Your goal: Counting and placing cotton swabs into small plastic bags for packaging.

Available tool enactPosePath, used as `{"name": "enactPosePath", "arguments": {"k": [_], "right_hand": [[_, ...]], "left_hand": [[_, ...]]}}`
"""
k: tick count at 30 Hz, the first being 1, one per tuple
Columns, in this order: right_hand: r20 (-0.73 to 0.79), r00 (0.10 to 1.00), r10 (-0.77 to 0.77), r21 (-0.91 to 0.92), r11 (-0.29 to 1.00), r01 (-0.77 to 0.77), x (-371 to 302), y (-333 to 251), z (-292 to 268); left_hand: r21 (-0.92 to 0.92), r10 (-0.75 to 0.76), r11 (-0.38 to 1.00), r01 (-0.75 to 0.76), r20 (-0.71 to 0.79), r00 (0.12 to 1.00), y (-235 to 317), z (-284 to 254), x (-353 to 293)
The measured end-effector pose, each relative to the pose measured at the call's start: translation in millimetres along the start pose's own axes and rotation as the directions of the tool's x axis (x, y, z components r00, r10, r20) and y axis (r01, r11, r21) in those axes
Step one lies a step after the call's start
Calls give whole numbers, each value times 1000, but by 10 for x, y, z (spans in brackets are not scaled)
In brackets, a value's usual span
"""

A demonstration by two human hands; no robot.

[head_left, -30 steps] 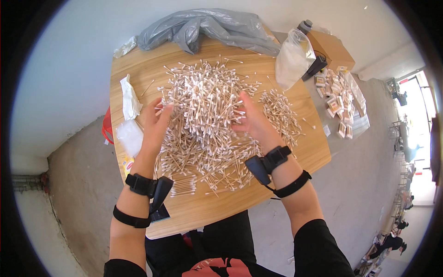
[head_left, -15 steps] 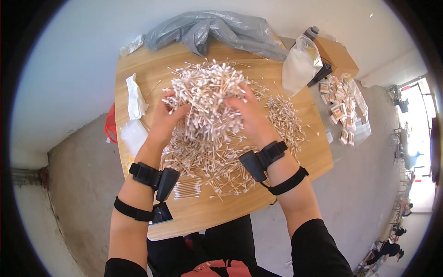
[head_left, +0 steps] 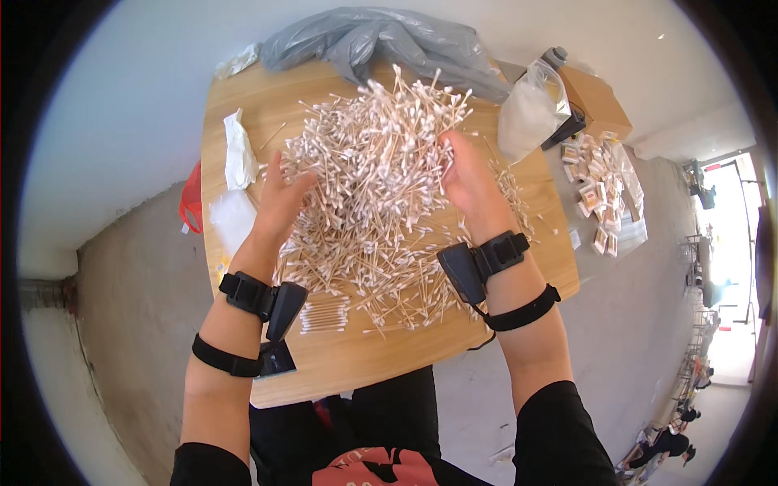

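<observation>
Seen from above: a wooden table (head_left: 381, 364) heaped with a large pile of cotton swabs (head_left: 369, 194), white tips on pale wooden sticks, spread across the middle of the tabletop. Left hand (head_left: 279, 202) pressed against the left flank of the pile, fingers spread open and partly buried in swabs. Right hand (head_left: 466, 174) cupped against the right flank, fingers loosely curled, lifting a tall bunch of swabs between both palms. Black wrist straps with small black devices (head_left: 462, 271) on both forearms. A neat row of aligned swabs (head_left: 324, 314) lying flat near the left wrist. Grey plastic bag (head_left: 381, 40) crumpled at the far edge. Clear bag of white material (head_left: 527, 117) at far right, beside a cardboard box (head_left: 596, 101). White crumpled wrapper (head_left: 239, 154) on the left side
</observation>
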State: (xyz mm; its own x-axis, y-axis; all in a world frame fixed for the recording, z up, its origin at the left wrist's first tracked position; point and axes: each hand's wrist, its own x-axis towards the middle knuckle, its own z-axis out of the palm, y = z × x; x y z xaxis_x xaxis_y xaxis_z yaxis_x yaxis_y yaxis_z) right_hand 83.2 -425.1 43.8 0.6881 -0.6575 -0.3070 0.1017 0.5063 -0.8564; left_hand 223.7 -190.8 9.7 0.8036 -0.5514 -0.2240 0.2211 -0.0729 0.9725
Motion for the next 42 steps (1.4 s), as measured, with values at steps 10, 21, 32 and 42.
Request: {"name": "enactPosePath", "arguments": {"k": [10,21,32,42], "right_hand": [[111,992,65,-462,887,-6,-358,6,82],[253,945,210,-716,697,37,-2111,869,-212],[201,956,-214,-718,632,293,-1673,1521,-307],[146,910,-388,-760,545,354,-451,1240,-714]], "left_hand": [[778,323,551,-303,137,937,-120,-177,-573],[882,247,264,-390,329,911,-703,77,-2094],[914,265,155,-376,329,907,-947,137,-2158],[897,295,194,-397,332,896,-898,142,-2222]]}}
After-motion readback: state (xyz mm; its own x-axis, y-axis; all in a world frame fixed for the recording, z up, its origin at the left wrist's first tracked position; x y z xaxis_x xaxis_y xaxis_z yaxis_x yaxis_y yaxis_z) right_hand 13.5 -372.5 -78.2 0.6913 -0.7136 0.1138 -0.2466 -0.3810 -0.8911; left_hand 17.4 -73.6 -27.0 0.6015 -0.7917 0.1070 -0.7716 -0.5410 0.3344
